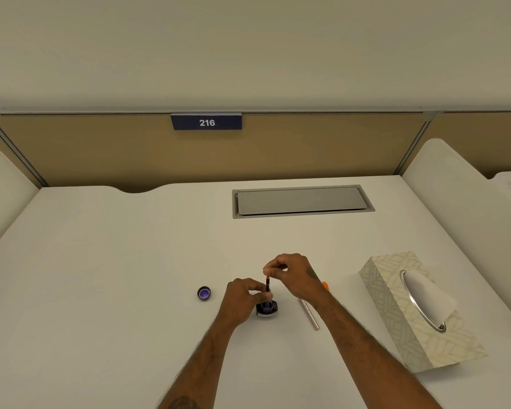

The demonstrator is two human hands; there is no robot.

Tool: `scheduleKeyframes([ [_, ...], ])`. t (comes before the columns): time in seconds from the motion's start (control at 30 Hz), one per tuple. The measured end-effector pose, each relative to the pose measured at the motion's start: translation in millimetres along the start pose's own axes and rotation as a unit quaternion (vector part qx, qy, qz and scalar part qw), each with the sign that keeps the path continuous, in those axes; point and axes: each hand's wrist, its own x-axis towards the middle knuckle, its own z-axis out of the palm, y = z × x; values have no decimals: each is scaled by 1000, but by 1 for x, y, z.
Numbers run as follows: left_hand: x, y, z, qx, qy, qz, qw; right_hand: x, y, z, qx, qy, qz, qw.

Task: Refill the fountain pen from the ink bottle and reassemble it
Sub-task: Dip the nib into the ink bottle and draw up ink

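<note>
The open ink bottle (266, 310) stands on the white desk (130, 276). The pen's inner section with its converter (268, 284) stands upright, its lower end down in the bottle's mouth. My left hand (244, 298) pinches the lower part of it just above the bottle. My right hand (292, 276) grips the red top end between thumb and fingers. The bottle's cap (204, 293) lies upside down to the left, purple inside. A copper-coloured pen barrel (309, 315) lies on the desk under my right wrist, with an orange piece (325, 285) showing behind that wrist.
A patterned tissue box (416, 314) sits at the right. A grey cable hatch (301, 201) is set into the desk further back. A tan partition with a "216" sign (206, 122) closes off the far side.
</note>
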Motion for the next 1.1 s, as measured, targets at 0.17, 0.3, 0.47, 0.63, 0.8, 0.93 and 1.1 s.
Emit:
scheduleKeyframes([
  [0.17, -1, 2, -2, -6, 3, 4, 1000, -1, -2, -2, 14, -2, -3, 1000],
  [0.3, -1, 3, -3, -10, 3, 4, 1000, -3, -5, -4, 30, -4, -2, 1000],
  [0.47, -4, 5, -5, -30, -5, 3, 1000, -5, -5, -7, 51, -2, -4, 999],
  [0.63, -5, 10, -7, -33, -10, 3, 999, -5, -6, -8, 71, 0, -5, 997],
  [0.8, -5, 13, -7, -42, -13, 3, 999, -4, -7, -8, 68, 2, -6, 998],
  [0.93, -5, 13, -7, -38, -12, 5, 999, -4, -8, -9, 66, 2, 0, 998],
  [1.1, -5, 15, -8, -40, -9, 8, 999, -6, -12, -10, 64, 1, 0, 998],
])
